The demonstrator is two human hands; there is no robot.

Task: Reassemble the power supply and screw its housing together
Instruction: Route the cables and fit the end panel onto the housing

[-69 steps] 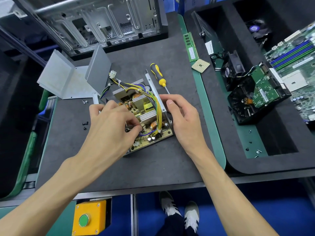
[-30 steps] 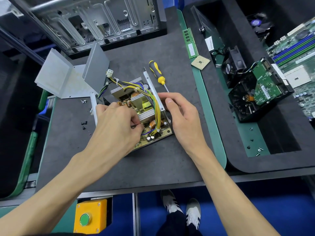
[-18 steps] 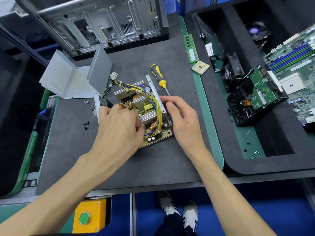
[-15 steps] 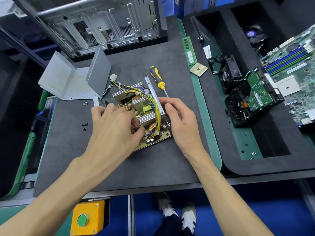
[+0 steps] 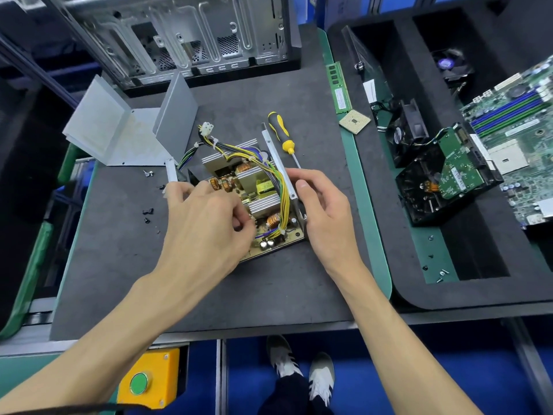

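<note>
The open power supply [image 5: 257,190] lies on the grey mat, its circuit board, heat sinks, copper coils and yellow wire bundle exposed. My left hand [image 5: 206,226] rests over the board's left side, thumb and fingertips pinched together near the board; what they pinch is hidden. My right hand [image 5: 320,205] grips the right metal wall of the housing, thumb on the rail. The grey housing cover [image 5: 125,130] stands open at the back left. A yellow-and-black screwdriver [image 5: 282,134] lies just behind the right hand. Small black screws [image 5: 147,211] lie left of the unit.
A bare PC case [image 5: 179,34] stands at the back. A RAM stick [image 5: 340,88] and a CPU [image 5: 354,121] lie on the green strip. The right foam tray holds a fan [image 5: 407,133], a hard drive [image 5: 446,181] and a motherboard [image 5: 520,130]. A yellow button box [image 5: 149,380] sits below the table edge.
Both hands stay on the power supply. The left hand's fingers shifted slightly over the board; the right hand keeps its grip on the right wall. The view moved a little.
</note>
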